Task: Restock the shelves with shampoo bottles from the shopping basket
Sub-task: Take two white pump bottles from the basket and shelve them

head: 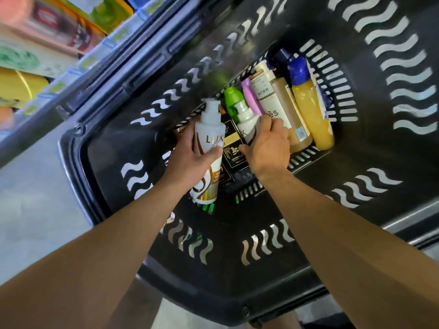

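Observation:
Below me stands a black shopping basket [133, 129] with wavy cut-outs in its walls. My left hand [190, 157] grips a white and gold Lux shampoo bottle [210, 129] and holds it above the basket floor. My right hand [268, 146] closes around a second white Lux bottle [247, 119] that lies among the others. Several more bottles lie side by side on the basket floor: a green-capped one [234, 98], a pink one [251, 96], a white-labelled amber one [275, 103] and a yellow one with a blue cap [311, 108].
A black and gold box [234, 146] lies between my hands on the basket floor. Store shelves [47, 55] with blurred coloured packages and price tags run along the upper left. Grey floor [31, 198] shows to the left of the basket.

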Demonstrator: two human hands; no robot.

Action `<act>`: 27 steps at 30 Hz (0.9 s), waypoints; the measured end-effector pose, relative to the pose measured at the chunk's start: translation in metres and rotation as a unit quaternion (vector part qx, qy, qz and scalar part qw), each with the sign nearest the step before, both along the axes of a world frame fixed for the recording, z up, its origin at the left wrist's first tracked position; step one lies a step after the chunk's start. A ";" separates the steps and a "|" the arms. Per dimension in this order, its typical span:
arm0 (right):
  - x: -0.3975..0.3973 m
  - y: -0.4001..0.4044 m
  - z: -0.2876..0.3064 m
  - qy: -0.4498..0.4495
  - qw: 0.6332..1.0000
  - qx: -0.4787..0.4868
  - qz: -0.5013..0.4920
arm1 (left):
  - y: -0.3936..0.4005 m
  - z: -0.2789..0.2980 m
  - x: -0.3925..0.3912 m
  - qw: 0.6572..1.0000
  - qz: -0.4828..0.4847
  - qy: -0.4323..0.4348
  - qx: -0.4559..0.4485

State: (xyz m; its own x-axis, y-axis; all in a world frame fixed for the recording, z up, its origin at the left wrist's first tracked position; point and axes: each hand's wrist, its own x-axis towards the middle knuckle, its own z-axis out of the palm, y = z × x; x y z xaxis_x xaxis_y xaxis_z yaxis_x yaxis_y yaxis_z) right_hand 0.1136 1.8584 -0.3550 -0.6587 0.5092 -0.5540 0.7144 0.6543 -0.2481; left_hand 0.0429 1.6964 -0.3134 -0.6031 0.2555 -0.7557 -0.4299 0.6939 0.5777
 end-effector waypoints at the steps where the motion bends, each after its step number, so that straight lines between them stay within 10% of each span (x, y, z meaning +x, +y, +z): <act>1: 0.001 -0.005 -0.001 0.011 1.000 -0.001 -0.012 | -0.002 0.000 0.000 1.000 -0.007 0.001 0.000; 16: 0.007 0.000 0.025 0.045 0.996 -0.083 -0.005 | -0.004 0.022 0.004 0.999 -0.020 0.015 0.037; 27: 0.031 0.012 0.255 0.256 0.927 -0.192 -0.195 | -0.006 0.215 -0.013 0.992 -0.088 0.061 0.061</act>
